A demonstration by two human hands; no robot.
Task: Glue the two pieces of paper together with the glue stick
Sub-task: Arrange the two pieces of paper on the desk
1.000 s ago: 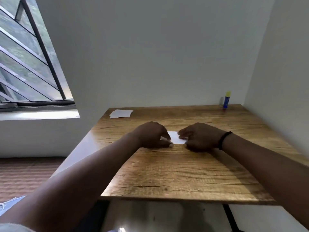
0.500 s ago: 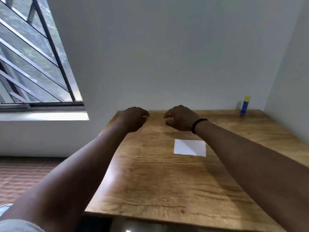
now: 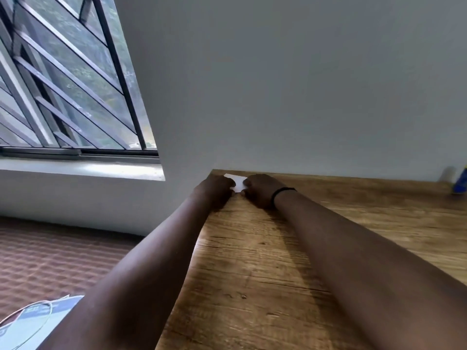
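Note:
A small white piece of paper [image 3: 238,183] lies at the far left corner of the wooden table [image 3: 252,274], close to the wall. My left hand [image 3: 214,189] grips its left side and my right hand [image 3: 260,190] grips its right side, fingers curled over the edges, so only the middle of the sheet shows. The blue glue stick [image 3: 460,183] stands against the wall at the far right, cut off by the frame edge. The other white piece of paper does not show; my right forearm covers much of the table's middle.
The grey wall [image 3: 303,97] runs right behind the table's far edge. A barred window [image 3: 63,84] with a sill is on the left. Brown patterned floor [image 3: 50,261] lies left of the table's left edge.
Both hands left the paper in the middle of the table, reached to the far left corner and took hold of the other paper there. The view has swung left.

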